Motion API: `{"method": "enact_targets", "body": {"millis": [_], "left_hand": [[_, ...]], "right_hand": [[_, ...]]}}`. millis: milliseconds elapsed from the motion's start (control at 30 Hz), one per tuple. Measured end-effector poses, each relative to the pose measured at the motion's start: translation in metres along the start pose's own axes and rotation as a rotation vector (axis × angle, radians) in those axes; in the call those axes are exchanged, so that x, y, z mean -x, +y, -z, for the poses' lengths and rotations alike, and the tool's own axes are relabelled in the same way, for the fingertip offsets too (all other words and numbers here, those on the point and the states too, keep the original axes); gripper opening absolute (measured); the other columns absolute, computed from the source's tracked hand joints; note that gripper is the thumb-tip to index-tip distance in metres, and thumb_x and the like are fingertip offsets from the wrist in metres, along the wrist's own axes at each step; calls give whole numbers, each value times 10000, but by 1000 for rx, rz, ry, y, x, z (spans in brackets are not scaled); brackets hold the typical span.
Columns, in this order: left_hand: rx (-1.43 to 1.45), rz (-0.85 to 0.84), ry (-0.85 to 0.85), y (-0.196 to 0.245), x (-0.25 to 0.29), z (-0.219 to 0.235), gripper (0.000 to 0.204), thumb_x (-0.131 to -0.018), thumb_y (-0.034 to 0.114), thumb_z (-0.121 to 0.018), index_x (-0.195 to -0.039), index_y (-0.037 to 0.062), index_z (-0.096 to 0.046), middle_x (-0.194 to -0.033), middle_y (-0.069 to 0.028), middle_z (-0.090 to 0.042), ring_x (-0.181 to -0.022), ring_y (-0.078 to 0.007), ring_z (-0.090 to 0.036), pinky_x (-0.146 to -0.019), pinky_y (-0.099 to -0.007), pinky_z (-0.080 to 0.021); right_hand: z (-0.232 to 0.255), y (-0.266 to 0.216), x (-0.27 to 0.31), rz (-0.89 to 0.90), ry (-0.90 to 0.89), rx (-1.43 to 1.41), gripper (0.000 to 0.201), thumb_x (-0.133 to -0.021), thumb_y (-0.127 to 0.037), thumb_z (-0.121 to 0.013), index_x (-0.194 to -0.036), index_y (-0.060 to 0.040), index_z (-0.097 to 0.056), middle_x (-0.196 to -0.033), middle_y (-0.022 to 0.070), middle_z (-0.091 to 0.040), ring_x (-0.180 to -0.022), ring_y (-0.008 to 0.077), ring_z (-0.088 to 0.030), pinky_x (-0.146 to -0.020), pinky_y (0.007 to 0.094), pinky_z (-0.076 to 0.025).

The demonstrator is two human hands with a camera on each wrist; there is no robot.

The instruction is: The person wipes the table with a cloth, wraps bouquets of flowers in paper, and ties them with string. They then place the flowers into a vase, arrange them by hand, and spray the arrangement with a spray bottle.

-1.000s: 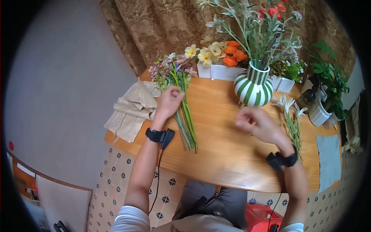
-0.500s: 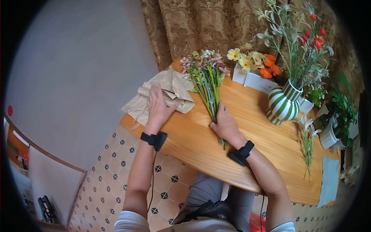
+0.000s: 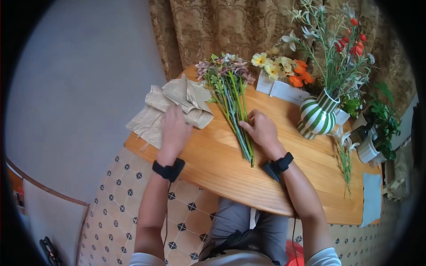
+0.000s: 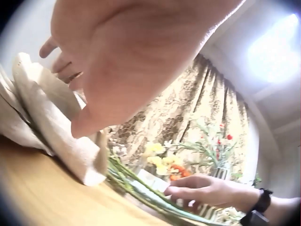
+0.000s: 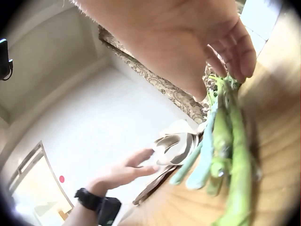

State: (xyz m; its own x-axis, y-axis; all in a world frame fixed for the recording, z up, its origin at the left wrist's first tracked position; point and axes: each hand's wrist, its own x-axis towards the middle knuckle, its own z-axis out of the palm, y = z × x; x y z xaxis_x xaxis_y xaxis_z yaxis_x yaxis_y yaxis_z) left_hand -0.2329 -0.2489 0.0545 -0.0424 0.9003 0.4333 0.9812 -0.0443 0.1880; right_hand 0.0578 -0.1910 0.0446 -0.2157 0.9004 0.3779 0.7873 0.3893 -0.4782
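Observation:
Folded brown wrapping material lies at the table's left side. My left hand is over its near edge, fingers extended; contact is unclear. To the right lies a bunch of pinkish-purple flowers, its green stems pointing toward me. Beside the stems is my right hand, fingers loosely bent, thumb close to them. The right wrist view shows the fingers around the upper stems without a visible grip. In the left wrist view, the left hand has its thumb near the folded material.
A green-and-white striped vase with tall flowers stands at the right rear. Yellow and orange flowers in white boxes are beside it. White flowers, potted plants and a grey-blue cloth lie or stand farther right.
My left hand has moved from the stems to the brown material. From near the vase, my right hand came to the stems, gripped them, and has since loosened its fingers.

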Motion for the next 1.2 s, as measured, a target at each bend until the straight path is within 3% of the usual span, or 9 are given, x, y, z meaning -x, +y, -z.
{"method": "enact_targets", "body": {"millis": [67, 133, 233, 433, 500, 800, 867, 1000, 1200], "left_hand": [[91, -77, 86, 26, -1, -1, 652, -844, 214, -742, -1377, -34, -458, -1378, -274, -475, -1330, -398, -440, -1089, -475, -378], [348, -204, 115, 47, -6, -8, 495, -852, 236, -739, -1240, -26, -579, -1141, -222, -622, -1080, -368, -608, -946, -428, -476], [534, -85, -172, 76, -30, -21, 367, -856, 242, -740, -1111, -5, -646, -924, -169, -677, -876, -345, -660, -795, -419, -524], [428, -13, -173, 94, -55, -74, 297, -854, 276, -760, -949, 16, -652, -726, -88, -638, -704, -239, -633, -644, -374, -496], [544, 17, -204, 86, -57, -81, 298, -848, 280, -771, -936, 21, -652, -700, -65, -612, -670, -207, -602, -628, -358, -482], [677, 36, -208, 86, -54, -77, 233, -875, 234, -757, -948, 33, -663, -670, 8, -559, -613, -106, -528, -578, -286, -436], [945, 31, -100, 100, -54, -55, 178, -938, 177, -693, -989, 12, -650, -709, 30, -577, -644, -76, -539, -582, -250, -444], [1591, -101, -288, 167, -20, 18, 201, -1010, 136, -587, -1120, -31, -612, -821, -8, -630, -722, -69, -586, -657, -221, -484], [1308, -235, -343, 191, 5, 33, 139, -1004, 86, -544, -1007, -46, -587, -794, -28, -593, -718, -85, -556, -662, -247, -460]], "right_hand": [[2, 2, -6, -85, -101, -13, 288, -872, -281, -706, -901, 4, -671, -858, 194, -704, -818, 366, -683, -716, 472, -534], [-11, 24, -16, -56, -15, -112, 255, -869, -255, -698, -837, -2, -692, -767, 194, -700, -772, 360, -685, -704, 452, -536], [-3, 23, -15, -145, -89, -249, 244, -861, -247, -686, -839, -4, -694, -738, 173, -690, -693, 294, -675, -668, 392, -516], [-2, 45, -33, -103, -60, -584, 290, -930, -278, -667, -826, -9, -635, -674, 34, -609, -599, 117, -540, -583, 302, -442], [32, 22, -33, -138, -37, -782, 239, -985, -246, -615, -886, -28, -620, -681, -38, -577, -592, 29, -469, -531, 225, -358], [121, -42, -9, 37, 14, -928, 207, -1002, -248, -619, -998, -42, -607, -711, -31, -597, -512, 15, -460, -425, 192, -334], [121, -45, -4, 93, 44, -968, 195, -1002, -218, -618, -1020, -26, -592, -743, -11, -607, -529, 26, -483, -448, 195, -377], [118, -48, 4, 143, 96, -899, 196, -992, -186, -625, -1027, 3, -590, -787, 5, -615, -632, 40, -555, -508, 210, -430], [140, -36, 11, 185, 111, -805, 226, -938, -171, -685, -974, 29, -586, -713, 5, -594, -607, 42, -526, -534, 237, -411]]}}
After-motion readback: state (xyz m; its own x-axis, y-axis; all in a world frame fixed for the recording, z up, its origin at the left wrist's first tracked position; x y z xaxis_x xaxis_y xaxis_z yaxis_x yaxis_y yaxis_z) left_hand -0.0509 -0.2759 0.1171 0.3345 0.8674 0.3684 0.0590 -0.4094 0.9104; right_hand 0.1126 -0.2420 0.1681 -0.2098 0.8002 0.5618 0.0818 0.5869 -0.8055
